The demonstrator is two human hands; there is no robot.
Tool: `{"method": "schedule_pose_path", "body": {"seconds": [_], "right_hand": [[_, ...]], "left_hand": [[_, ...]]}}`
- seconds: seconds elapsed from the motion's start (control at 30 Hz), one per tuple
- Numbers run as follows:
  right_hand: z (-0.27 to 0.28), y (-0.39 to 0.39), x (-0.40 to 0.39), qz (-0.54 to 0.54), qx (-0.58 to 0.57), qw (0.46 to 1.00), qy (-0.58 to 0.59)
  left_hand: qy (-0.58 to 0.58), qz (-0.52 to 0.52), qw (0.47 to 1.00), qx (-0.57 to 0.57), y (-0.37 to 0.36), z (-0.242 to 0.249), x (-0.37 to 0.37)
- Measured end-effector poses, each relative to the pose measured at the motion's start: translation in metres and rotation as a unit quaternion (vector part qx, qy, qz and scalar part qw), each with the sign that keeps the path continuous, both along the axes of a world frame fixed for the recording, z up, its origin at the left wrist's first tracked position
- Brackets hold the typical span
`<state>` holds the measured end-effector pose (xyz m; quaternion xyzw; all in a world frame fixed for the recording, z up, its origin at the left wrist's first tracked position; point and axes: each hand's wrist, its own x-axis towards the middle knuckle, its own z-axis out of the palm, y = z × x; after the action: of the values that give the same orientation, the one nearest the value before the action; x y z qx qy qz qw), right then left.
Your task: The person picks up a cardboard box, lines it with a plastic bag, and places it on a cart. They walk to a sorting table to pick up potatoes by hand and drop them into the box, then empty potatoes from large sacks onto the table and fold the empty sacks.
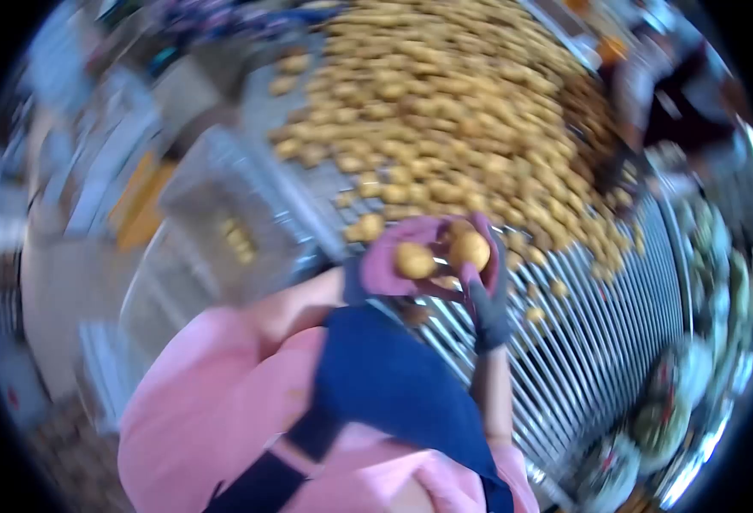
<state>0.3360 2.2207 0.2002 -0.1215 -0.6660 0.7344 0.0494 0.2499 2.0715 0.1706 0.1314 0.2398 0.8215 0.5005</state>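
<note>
My left hand [394, 256], in a pink and dark glove, is curled around a round yellow potato [414, 261]. Close beside it on the right, my right hand [486, 272], gloved the same way, holds another potato [469, 250] between its fingers. A browner potato shows partly behind that one. Both hands are over the near edge of a metal bar rack [573, 342]. Just beyond them lies a large heap of potatoes [445, 120]. Some blur softens the outlines of the fingers.
A clear-lined bin [223, 222] with a few yellow pieces at its bottom stands at the left. A co-worker [684, 94] reaches toward the heap from the upper right, with a dark-gloved hand [624, 175]. Filled bags [663, 423] line the right side.
</note>
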Motion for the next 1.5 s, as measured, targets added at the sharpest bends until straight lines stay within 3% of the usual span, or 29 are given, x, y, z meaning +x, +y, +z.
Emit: {"method": "schedule_pose_path", "body": {"seconds": [0.03, 0.1, 0.13, 0.17, 0.23, 0.3, 0.33, 0.4, 0.47, 0.5, 0.57, 0.6, 0.67, 0.7, 0.73, 0.77, 0.83, 0.93, 1.0, 1.03, 1.07, 1.13, 1.17, 1.27, 1.33, 1.37, 1.4, 1.43, 1.5], "right_hand": [[0.003, -0.004, -0.007, 0.092, 0.326, 0.938, 0.07], [0.012, -0.034, -0.02, 0.136, 0.395, 0.898, 0.136], [0.005, -0.046, -0.02, 0.129, 0.312, 0.933, 0.123], [-0.002, -0.052, -0.02, 0.114, 0.231, 0.961, 0.103], [-0.009, -0.064, -0.024, 0.115, 0.183, 0.971, 0.1], [-0.017, -0.069, -0.027, 0.095, 0.128, 0.983, 0.091], [-0.019, -0.068, -0.028, 0.11, 0.165, 0.976, 0.088], [-0.024, -0.068, -0.027, 0.117, 0.169, 0.976, 0.073], [-0.026, -0.066, -0.025, 0.118, 0.185, 0.974, 0.046], [-0.028, -0.064, -0.024, 0.121, 0.184, 0.974, 0.044], [-0.032, -0.059, -0.021, 0.107, 0.152, 0.982, 0.011], [-0.028, -0.056, -0.02, 0.114, 0.156, 0.981, 0.013], [-0.032, -0.048, -0.019, 0.109, 0.189, 0.976, 0.015], [-0.036, -0.042, -0.018, 0.103, 0.223, 0.969, 0.018], [-0.041, -0.037, -0.018, 0.093, 0.23, 0.968, 0.027], [-0.042, -0.033, -0.015, 0.096, 0.232, 0.968, 0.025], [-0.037, -0.031, -0.013, 0.067, 0.226, 0.972, -0.009], [-0.043, -0.03, -0.006, 0.067, 0.218, 0.973, -0.022], [-0.052, -0.032, -0.005, 0.071, 0.225, 0.971, -0.035], [-0.054, -0.034, -0.006, 0.074, 0.225, 0.971, -0.036], [-0.054, -0.036, -0.007, 0.113, 0.33, 0.937, -0.028], [-0.061, -0.033, -0.005, 0.147, 0.422, 0.894, -0.013], [-0.066, -0.028, -0.001, 0.139, 0.424, 0.895, -0.015], [-0.069, 0.005, 0.011, 0.136, 0.476, 0.867, -0.055], [-0.077, 0.03, 0.027, 0.051, 0.547, 0.834, -0.052], [-0.073, 0.044, 0.034, -0.02, 0.541, 0.838, -0.071], [-0.104, 0.077, 0.052, -0.098, 0.543, 0.834, -0.024], [-0.091, 0.081, 0.055, -0.183, 0.42, 0.884, -0.098], [-0.112, 0.117, 0.075, -0.24, 0.594, 0.736, -0.219]], "left_hand": [[0.132, 0.057, 0.99, -0.01, -0.013, 0.01, 0.002], [0.206, 0.261, 0.943, -0.032, -0.034, -0.034, 0.021], [0.191, 0.232, 0.953, 0.042, -0.051, -0.003, 0.012], [0.196, 0.196, 0.956, -0.096, -0.064, -0.014, 0.005], [-0.163, 0.168, 0.971, 0.045, -0.106, -0.012, 0.006], [-0.244, 0.186, 0.933, 0.187, -0.152, -0.008, -0.004], [-0.258, 0.265, 0.922, 0.117, -0.182, -0.013, -0.004], [-0.196, 0.353, 0.912, 0.076, -0.231, -0.015, -0.009], [0.041, 0.481, 0.859, -0.168, -0.268, -0.017, -0.007], [0.039, 0.484, 0.858, -0.17, -0.282, -0.023, -0.009], [0.313, 0.476, 0.705, -0.422, -0.303, -0.035, -0.014], [0.311, 0.477, 0.705, -0.423, -0.312, -0.048, -0.019], [0.417, 0.404, 0.588, -0.563, -0.325, -0.072, -0.027], [0.414, 0.405, 0.589, -0.564, -0.322, -0.075, -0.031], [0.147, 0.502, 0.735, -0.432, -0.315, -0.079, -0.035], [-0.138, 0.541, 0.792, -0.248, -0.312, -0.083, -0.038], [-0.094, 0.548, 0.792, -0.254, -0.313, -0.118, -0.037], [0.043, 0.38, 0.691, -0.613, -0.293, -0.136, -0.034], [0.037, 0.3, 0.752, -0.585, -0.278, -0.165, -0.013], [0.31, 0.054, 0.711, -0.629, -0.27, -0.176, -0.008], [0.541, -0.2, 0.572, -0.583, -0.261, -0.183, -0.003], [0.332, -0.077, 0.701, -0.626, -0.229, -0.135, 0.013], [0.338, -0.081, 0.702, -0.622, -0.228, -0.135, 0.014], [0.375, -0.1, 0.622, -0.68, -0.233, -0.11, -0.002], [0.411, -0.042, 0.502, -0.76, -0.235, -0.069, -0.013], [0.443, 0.059, 0.485, -0.752, -0.247, -0.093, -0.021], [0.556, 0.134, 0.396, -0.719, -0.251, -0.103, -0.035], [0.563, 0.211, 0.417, -0.681, -0.249, -0.1, -0.052], [0.651, 0.271, 0.313, -0.636, -0.232, -0.11, -0.086]]}}
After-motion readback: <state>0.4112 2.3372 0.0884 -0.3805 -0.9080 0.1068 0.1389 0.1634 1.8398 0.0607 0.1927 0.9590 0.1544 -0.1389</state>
